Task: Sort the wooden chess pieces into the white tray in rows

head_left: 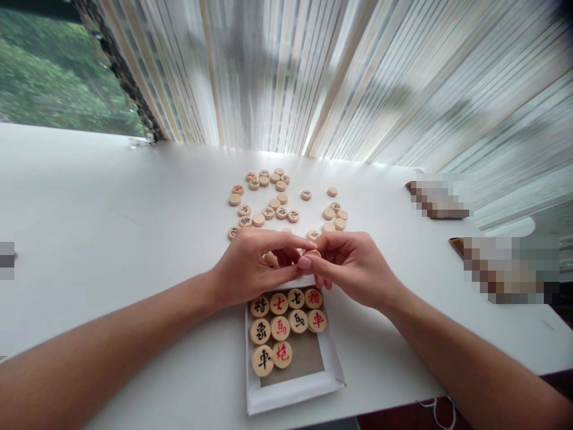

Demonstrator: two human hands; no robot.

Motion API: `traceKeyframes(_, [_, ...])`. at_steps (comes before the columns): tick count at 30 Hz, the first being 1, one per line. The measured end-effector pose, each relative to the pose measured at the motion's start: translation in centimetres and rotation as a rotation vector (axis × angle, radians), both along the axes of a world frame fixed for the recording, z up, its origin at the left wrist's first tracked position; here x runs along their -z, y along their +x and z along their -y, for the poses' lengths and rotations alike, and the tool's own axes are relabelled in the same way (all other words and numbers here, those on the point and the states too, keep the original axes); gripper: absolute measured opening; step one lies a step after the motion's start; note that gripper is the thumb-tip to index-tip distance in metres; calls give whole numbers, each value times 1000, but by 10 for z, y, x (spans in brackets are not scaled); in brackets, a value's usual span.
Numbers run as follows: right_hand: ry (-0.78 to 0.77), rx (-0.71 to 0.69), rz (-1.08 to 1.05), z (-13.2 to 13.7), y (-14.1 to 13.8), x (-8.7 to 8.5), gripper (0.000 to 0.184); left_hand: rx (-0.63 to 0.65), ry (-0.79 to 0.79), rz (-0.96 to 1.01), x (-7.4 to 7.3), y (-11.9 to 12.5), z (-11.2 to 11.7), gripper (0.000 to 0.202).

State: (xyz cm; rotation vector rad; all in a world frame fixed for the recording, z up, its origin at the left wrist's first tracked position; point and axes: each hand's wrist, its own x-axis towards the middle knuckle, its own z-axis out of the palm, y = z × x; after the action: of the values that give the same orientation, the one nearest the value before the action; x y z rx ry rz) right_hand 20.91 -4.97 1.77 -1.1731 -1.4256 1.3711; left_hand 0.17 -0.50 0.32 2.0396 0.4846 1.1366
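Above the far edge of a white box tray, my two hands meet at the fingertips around a round wooden Chinese chess piece. My left hand curves in from the left, its index finger and thumb closed toward the piece. From the right, my right hand pinches the same piece between thumb and fingers. Another pale wooden piece shows behind my left hand; whether it is held is unclear. In the tray, pieces with red or black characters, such as a red piece, lie face up in rows.
Loose chess pieces, some face down, are scattered on the white table beyond my hands, including a black-marked piece. Two blurred-out objects lie at the right. A striped curtain hangs along the back, beside a window.
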Motion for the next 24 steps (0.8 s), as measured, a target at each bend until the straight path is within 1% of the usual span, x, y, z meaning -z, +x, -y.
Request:
traceKeyframes(4, [45,-21,30,1,1,-3,40,-5,32,8,0,1,0,18])
traceKeyframes(9, [85,-73,5,0,1,-6,45,46,-49,50,-1,1,0,21])
traceKeyframes(13, [67,-115,-90,-2,3,-3,37,40,-124,69,0,0,0,26])
traceKeyframes(18, [-6,-150,-197,-4,7,3,27,47,-163,75,1,-1,0,27])
traceKeyframes(21, [-2,-150,-216,-3,7,3,27,42,-152,77,2,-1,0,27])
traceKeyframes(24, [34,-146,-178,-2,5,1,31,23,-131,75,2,-1,-1,27])
